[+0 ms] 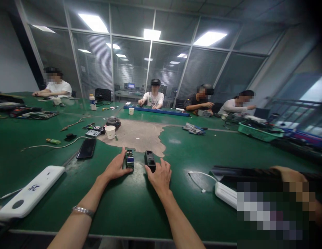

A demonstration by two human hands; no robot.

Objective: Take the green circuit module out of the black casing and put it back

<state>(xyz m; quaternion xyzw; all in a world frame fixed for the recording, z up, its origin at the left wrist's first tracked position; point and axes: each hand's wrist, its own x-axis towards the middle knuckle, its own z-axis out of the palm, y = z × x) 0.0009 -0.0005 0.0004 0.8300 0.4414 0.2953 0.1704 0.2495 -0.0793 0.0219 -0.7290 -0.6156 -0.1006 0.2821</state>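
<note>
My left hand holds a small circuit board assembly between thumb and fingers. Green edges and a blue block show on the assembly, which is upright at the table's middle. A hand's width to the right, my right hand grips a black plastic housing with openings in its face. The two parts are apart from each other. A black phone lies to the left of my left hand.
On the green table a white power strip lies at the left, a paper cup and electronic parts farther back. Gloves lie beyond my right hand. Another person's hand is at the right. Several people sit across the table.
</note>
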